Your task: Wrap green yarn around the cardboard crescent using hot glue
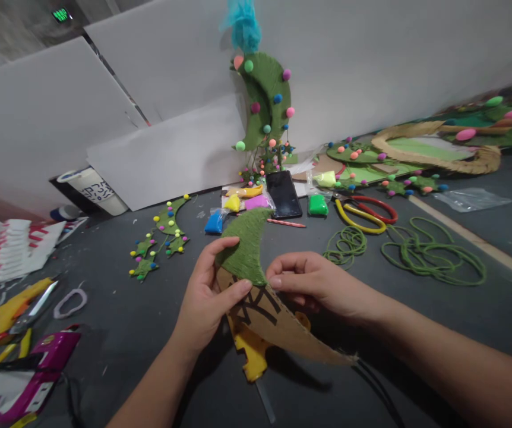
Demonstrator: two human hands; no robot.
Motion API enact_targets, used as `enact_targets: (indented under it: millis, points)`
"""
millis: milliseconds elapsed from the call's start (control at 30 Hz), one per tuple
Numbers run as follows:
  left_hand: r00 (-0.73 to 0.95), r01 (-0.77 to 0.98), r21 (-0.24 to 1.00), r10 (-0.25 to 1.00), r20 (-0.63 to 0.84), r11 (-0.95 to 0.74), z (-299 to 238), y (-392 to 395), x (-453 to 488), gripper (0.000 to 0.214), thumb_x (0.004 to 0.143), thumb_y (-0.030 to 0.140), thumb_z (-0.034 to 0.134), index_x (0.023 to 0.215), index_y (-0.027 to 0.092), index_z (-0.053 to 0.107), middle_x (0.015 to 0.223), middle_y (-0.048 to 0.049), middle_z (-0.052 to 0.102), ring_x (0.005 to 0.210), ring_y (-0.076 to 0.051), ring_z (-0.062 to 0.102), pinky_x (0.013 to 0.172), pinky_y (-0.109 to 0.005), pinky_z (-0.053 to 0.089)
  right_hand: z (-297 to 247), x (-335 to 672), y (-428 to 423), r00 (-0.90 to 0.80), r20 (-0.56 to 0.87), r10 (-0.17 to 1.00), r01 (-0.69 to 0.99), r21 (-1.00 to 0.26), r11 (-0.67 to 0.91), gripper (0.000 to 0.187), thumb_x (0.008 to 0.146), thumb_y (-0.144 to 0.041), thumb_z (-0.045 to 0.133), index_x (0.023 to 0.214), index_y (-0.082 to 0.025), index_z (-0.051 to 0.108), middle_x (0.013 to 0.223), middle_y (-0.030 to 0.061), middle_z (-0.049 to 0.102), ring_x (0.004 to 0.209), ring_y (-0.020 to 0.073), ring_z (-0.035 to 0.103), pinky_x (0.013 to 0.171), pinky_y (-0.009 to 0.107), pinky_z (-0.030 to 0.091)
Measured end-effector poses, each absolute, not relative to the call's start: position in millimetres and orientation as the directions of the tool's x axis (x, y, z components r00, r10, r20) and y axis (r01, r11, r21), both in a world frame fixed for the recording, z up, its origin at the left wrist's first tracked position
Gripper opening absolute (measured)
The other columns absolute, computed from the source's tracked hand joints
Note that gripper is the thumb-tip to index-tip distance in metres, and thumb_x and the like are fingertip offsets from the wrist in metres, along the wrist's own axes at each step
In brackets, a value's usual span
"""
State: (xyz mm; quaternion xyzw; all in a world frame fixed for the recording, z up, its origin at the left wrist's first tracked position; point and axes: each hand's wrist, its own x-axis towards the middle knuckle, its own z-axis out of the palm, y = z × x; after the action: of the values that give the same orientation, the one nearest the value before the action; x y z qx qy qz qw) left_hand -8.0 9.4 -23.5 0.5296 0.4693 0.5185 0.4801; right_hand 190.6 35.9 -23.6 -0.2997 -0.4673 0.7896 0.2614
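A cardboard crescent (pixel 291 333) with black marker strokes is tilted above the table, its upper part wrapped in green yarn (pixel 243 246). My left hand (pixel 206 291) grips it from the left, thumb across the front at the lower border of the wrapping. At the crescent's right edge, my right hand (pixel 305 279) is closed in a pinch where the wrapping ends, apparently on the yarn; the strand itself is mostly hidden by the fingers. Beneath the crescent lies a yellow glue gun (pixel 253 355), partly covered, with a clear glue stick (pixel 265 401) poking out.
Loose green yarn (pixel 434 255) and scissors (pixel 363 214) lie right. Behind are a phone (pixel 284 194), clay packets (pixel 317 205) and a decorated green crescent (pixel 269 101) against the white board. Star ornaments (pixel 144 267), pliers and a purple tool (pixel 42 368) are left.
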Motion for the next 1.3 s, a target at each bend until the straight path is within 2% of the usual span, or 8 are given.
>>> enact_targets:
  millis: [167, 367, 533, 700, 933, 1033, 1167, 1300]
  points:
    - [0.062, -0.052, 0.995, 0.994, 0.09, -0.087, -23.6, 13.4, -7.7, 0.079, 0.068, 0.016, 0.076, 0.133, 0.039, 0.036, 0.122, -0.0022, 0.056, 0.108, -0.019, 0.058, 0.084, -0.027, 0.05, -14.9, 189.8, 32.3, -0.628, -0.188, 0.755, -0.097, -0.944, -0.316, 0.024, 0.081, -0.038, 0.065, 0.076, -0.017, 0.057, 0.05, -0.0087, 0.04, 0.044, 0.0048, 0.029, 0.042, 0.02, 0.018]
    - [0.085, -0.202, 0.979, 0.996, 0.012, 0.006, -21.2, 12.9, -1.6, 0.069, 0.065, 0.017, 0.079, 0.124, 0.027, 0.046, 0.128, -0.0075, 0.055, 0.117, -0.024, 0.055, 0.092, -0.031, 0.049, -14.0, 187.2, 30.3, -0.601, -0.114, 0.791, -0.08, -0.976, -0.201, 0.024, 0.081, -0.037, 0.064, 0.073, -0.016, 0.057, 0.055, -0.0078, 0.042, 0.049, 0.0055, 0.033, 0.047, 0.021, 0.022]
    - [0.1, -0.279, 0.959, 0.995, -0.025, 0.052, -18.8, 11.3, 1.4, 0.071, 0.062, 0.016, 0.08, 0.124, 0.024, 0.045, 0.134, -0.0105, 0.051, 0.122, -0.028, 0.051, 0.098, -0.036, 0.047, -14.9, 187.0, 29.6, -0.628, -0.12, 0.769, -0.124, -0.96, -0.251, 0.024, 0.08, -0.039, 0.066, 0.075, -0.016, 0.058, 0.056, -0.0068, 0.047, 0.049, 0.006, 0.037, 0.047, 0.021, 0.024]
    - [0.092, -0.26, 0.963, 0.995, -0.047, 0.07, -20.1, 10.7, 1.3, 0.068, 0.063, 0.016, 0.079, 0.122, 0.025, 0.046, 0.127, -0.0082, 0.057, 0.118, -0.026, 0.055, 0.095, -0.035, 0.049, -18.2, 186.7, 31.3, -0.626, -0.169, 0.761, -0.127, -0.941, -0.313, 0.027, 0.079, -0.041, 0.067, 0.075, -0.017, 0.056, 0.053, -0.0082, 0.043, 0.045, 0.005, 0.033, 0.044, 0.02, 0.02]
    - [0.073, -0.265, 0.961, 0.996, -0.056, 0.073, -19.5, 9.8, 2.1, 0.059, 0.072, 0.018, 0.073, 0.125, 0.027, 0.048, 0.13, -0.0066, 0.056, 0.119, -0.024, 0.054, 0.096, -0.033, 0.047, -26.9, 186.6, 34.5, -0.631, -0.205, 0.748, -0.163, -0.908, -0.386, 0.026, 0.078, -0.04, 0.068, 0.077, -0.017, 0.056, 0.052, -0.0091, 0.04, 0.043, 0.0045, 0.029, 0.042, 0.02, 0.017]
    - [0.066, -0.301, 0.948, 0.994, -0.088, 0.104, -17.6, 10.2, 2.1, 0.048, 0.079, 0.024, 0.066, 0.125, 0.026, 0.051, 0.123, -0.0074, 0.061, 0.112, -0.025, 0.059, 0.091, -0.035, 0.051, -29.3, 186.1, 34.3, -0.63, -0.205, 0.749, -0.177, -0.901, -0.395, 0.027, 0.078, -0.041, 0.068, 0.077, -0.017, 0.055, 0.051, -0.0093, 0.039, 0.043, 0.0043, 0.028, 0.041, 0.019, 0.017]
    - [0.021, -0.335, 0.933, 0.991, -0.133, 0.132, -15.4, 10.8, 3.5, 0.039, 0.078, 0.021, 0.066, 0.116, 0.023, 0.055, 0.114, -0.0073, 0.064, 0.104, -0.023, 0.063, 0.088, -0.034, 0.052, -30.3, 184.4, 33.3, -0.621, -0.223, 0.752, -0.157, -0.904, -0.398, 0.027, 0.078, -0.041, 0.068, 0.076, -0.017, 0.056, 0.051, -0.009, 0.04, 0.043, 0.0043, 0.03, 0.041, 0.018, 0.019]
    - [-0.042, -0.335, 0.939, 0.994, -0.101, 0.081, -15.7, 9.1, 7.5, 0.044, 0.08, 0.021, 0.064, 0.12, 0.027, 0.048, 0.116, -0.0051, 0.062, 0.1, -0.02, 0.064, 0.085, -0.033, 0.052, -27.8, 183.4, 32.6, -0.605, -0.246, 0.758, -0.159, -0.895, -0.418, 0.026, 0.079, -0.041, 0.067, 0.077, -0.018, 0.056, 0.051, -0.0089, 0.041, 0.042, 0.0039, 0.029, 0.04, 0.017, 0.018]
